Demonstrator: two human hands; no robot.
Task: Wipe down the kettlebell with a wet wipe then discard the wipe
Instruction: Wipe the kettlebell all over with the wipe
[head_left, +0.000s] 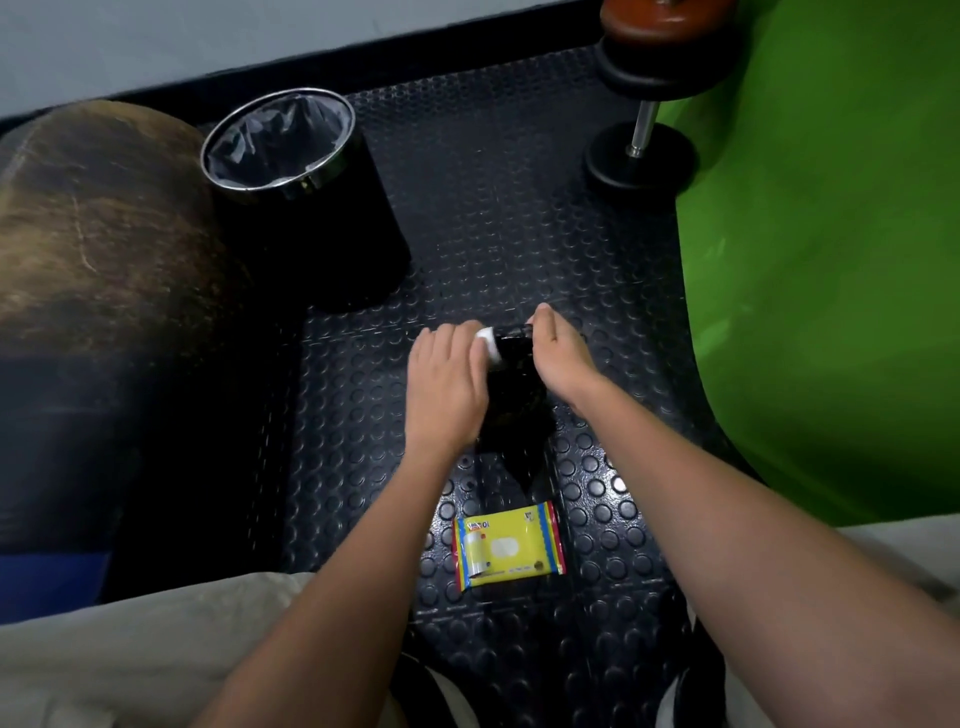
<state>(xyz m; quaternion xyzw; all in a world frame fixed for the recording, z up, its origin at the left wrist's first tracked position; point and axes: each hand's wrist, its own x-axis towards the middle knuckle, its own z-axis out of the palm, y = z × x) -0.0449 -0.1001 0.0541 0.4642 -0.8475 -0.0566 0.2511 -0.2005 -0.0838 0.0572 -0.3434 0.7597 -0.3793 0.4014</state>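
1. We see the kettlebell (511, 410) on the rubber floor (519, 208) at frame centre, with the wipe pack (508, 552) at 6 o'clock of it.
2. Left hand (447, 384) presses the wet wipe (489, 345) against the handle, fingers curled over it; right hand (558, 356) has its grip wrapped round the handle's other end.
3. Risk: hard rubbing could tip the kettlebell if the right hand slackens.
4. Risk: the bin (306, 197) sits at 10 o'clock, well apart, so a tossed wipe may miss.

A dark rubber floor (493, 208) with raised round studs fills the middle. A pale grey wall (208, 36) with a dark baseboard runs along the top. A bright green surface (831, 260) curves in at right.
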